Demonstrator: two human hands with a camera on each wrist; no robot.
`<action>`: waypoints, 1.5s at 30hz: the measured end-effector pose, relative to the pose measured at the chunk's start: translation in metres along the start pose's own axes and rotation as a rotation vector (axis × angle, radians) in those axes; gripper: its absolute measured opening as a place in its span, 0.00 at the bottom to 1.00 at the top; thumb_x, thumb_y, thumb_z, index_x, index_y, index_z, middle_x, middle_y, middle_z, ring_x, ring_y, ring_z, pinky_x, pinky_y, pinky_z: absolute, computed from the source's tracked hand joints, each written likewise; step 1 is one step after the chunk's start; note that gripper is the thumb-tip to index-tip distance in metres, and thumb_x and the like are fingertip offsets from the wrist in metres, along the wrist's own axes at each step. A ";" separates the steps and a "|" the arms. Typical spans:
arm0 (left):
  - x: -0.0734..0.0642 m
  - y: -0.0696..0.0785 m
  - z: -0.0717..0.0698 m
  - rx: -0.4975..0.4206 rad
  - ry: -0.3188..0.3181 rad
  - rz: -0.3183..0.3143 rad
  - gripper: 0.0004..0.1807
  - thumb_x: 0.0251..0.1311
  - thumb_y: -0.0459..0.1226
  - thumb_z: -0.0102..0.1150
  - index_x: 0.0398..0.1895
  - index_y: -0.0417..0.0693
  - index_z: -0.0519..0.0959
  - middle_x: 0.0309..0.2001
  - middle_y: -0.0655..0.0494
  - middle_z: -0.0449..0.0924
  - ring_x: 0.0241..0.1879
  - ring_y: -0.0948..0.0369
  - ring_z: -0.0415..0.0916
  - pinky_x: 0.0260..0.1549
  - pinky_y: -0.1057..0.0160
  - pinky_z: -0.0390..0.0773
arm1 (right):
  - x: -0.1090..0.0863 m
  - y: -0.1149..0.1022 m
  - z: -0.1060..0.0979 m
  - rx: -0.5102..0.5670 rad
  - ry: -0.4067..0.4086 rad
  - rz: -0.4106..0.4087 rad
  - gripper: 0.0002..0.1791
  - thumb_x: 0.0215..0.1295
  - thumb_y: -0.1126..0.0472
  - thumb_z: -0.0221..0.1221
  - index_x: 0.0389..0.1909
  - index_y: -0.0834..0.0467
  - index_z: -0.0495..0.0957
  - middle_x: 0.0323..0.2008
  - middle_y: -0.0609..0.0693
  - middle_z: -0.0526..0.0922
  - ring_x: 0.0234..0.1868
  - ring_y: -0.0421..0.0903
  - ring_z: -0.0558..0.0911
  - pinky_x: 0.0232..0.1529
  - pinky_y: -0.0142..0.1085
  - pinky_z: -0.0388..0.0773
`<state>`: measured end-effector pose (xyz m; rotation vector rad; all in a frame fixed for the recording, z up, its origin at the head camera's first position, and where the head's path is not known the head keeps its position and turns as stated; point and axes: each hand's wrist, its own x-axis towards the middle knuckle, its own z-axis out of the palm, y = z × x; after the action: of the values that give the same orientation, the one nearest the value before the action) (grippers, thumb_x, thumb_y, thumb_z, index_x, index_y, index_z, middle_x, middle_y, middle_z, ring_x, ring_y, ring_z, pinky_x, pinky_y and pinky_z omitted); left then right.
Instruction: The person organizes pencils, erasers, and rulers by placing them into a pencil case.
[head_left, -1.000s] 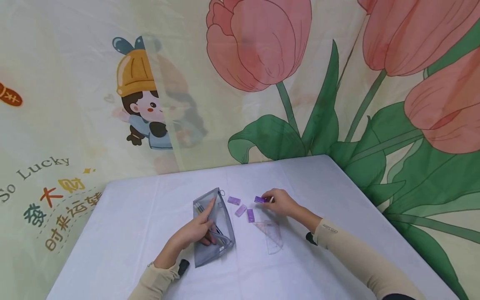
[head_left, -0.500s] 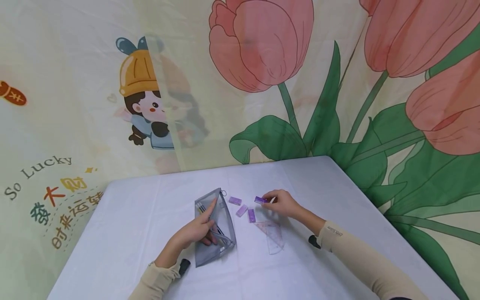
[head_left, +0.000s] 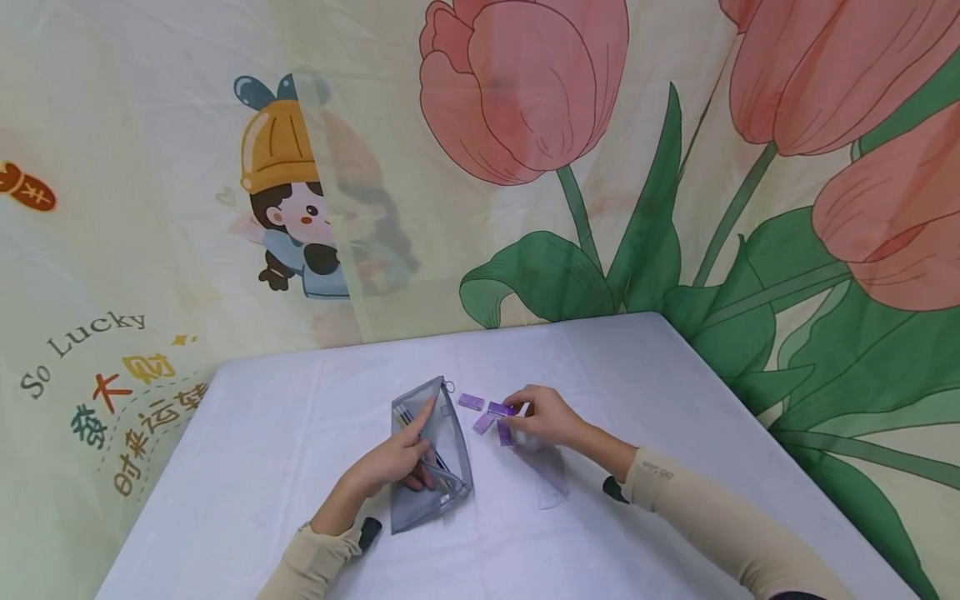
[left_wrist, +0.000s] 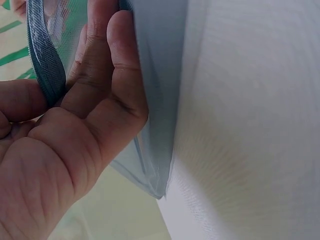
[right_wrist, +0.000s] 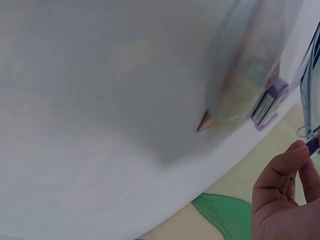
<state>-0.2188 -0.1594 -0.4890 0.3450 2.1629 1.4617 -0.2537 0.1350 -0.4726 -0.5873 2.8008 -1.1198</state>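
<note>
A grey mesh zip pencil case [head_left: 453, 437] lies on the table with pencil-like sticks [head_left: 441, 458] inside. My left hand [head_left: 393, 458] grips it at its opening; in the left wrist view the zipper edge [left_wrist: 46, 55] runs between thumb and fingers. To the right, my right hand [head_left: 551, 417] pinches a purple eraser [head_left: 497, 409] between thumb and fingertips. It hovers over a group of purple erasers: one flat [head_left: 471, 402] near the case's zip ring, a paler eraser [head_left: 482, 423] beside it, and an upright-lying eraser [head_left: 505, 434] partly under the fingers.
Transparent drawing rulers [head_left: 553, 479], one a set square with an orange tint, lie just below the right hand, partly covered by it. A white cloth covers the table [head_left: 300, 433]. Behind it hangs a tulip-printed backdrop [head_left: 517, 92].
My right hand has moved left with the pinched eraser, from beside the group to over the other erasers. The left hand and pencil case have stayed put.
</note>
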 end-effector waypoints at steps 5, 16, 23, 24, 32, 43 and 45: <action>0.002 0.000 0.000 0.000 0.002 -0.001 0.40 0.76 0.33 0.35 0.79 0.75 0.32 0.39 0.44 0.75 0.28 0.53 0.83 0.27 0.54 0.83 | 0.003 -0.011 0.012 -0.048 -0.030 -0.014 0.13 0.60 0.58 0.68 0.46 0.55 0.86 0.35 0.44 0.82 0.29 0.40 0.75 0.26 0.29 0.75; 0.003 -0.001 -0.002 0.003 -0.014 0.019 0.39 0.77 0.33 0.35 0.79 0.74 0.32 0.39 0.44 0.77 0.29 0.53 0.83 0.28 0.53 0.84 | 0.009 -0.027 0.034 -0.123 -0.116 -0.115 0.13 0.60 0.59 0.68 0.45 0.56 0.87 0.33 0.43 0.82 0.31 0.37 0.77 0.31 0.27 0.77; 0.002 -0.001 -0.003 -0.006 -0.029 0.029 0.39 0.77 0.33 0.35 0.79 0.73 0.32 0.39 0.44 0.77 0.29 0.52 0.83 0.29 0.53 0.84 | 0.007 -0.034 0.042 -0.171 -0.132 -0.163 0.12 0.58 0.60 0.69 0.42 0.59 0.87 0.34 0.46 0.86 0.33 0.40 0.81 0.33 0.26 0.76; 0.003 -0.001 -0.004 -0.006 -0.028 0.027 0.39 0.77 0.33 0.35 0.79 0.73 0.32 0.39 0.44 0.77 0.29 0.52 0.83 0.29 0.53 0.84 | 0.006 -0.035 0.043 -0.176 -0.131 -0.167 0.12 0.58 0.60 0.69 0.42 0.60 0.87 0.34 0.47 0.87 0.33 0.40 0.81 0.33 0.26 0.76; 0.000 -0.002 -0.004 -0.002 -0.018 0.020 0.39 0.77 0.33 0.35 0.79 0.74 0.31 0.39 0.44 0.76 0.29 0.52 0.84 0.29 0.53 0.84 | 0.004 -0.041 0.054 -0.257 -0.115 -0.211 0.12 0.55 0.58 0.71 0.39 0.58 0.86 0.31 0.45 0.85 0.32 0.38 0.79 0.35 0.27 0.76; 0.001 -0.003 -0.003 -0.005 -0.019 0.028 0.39 0.77 0.33 0.34 0.79 0.74 0.32 0.37 0.45 0.77 0.28 0.52 0.83 0.28 0.53 0.84 | 0.002 -0.045 0.072 -0.226 -0.137 -0.145 0.13 0.53 0.55 0.73 0.35 0.58 0.83 0.23 0.42 0.80 0.23 0.33 0.73 0.26 0.24 0.73; 0.001 -0.003 -0.004 -0.004 -0.020 0.024 0.39 0.77 0.33 0.34 0.79 0.74 0.31 0.36 0.45 0.77 0.29 0.52 0.84 0.29 0.53 0.84 | 0.001 -0.046 0.074 -0.227 -0.129 -0.153 0.13 0.53 0.55 0.73 0.35 0.58 0.83 0.22 0.41 0.79 0.22 0.33 0.73 0.25 0.24 0.73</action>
<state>-0.2217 -0.1628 -0.4910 0.3841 2.1464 1.4698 -0.2252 0.0559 -0.4960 -0.8732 2.8288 -0.7573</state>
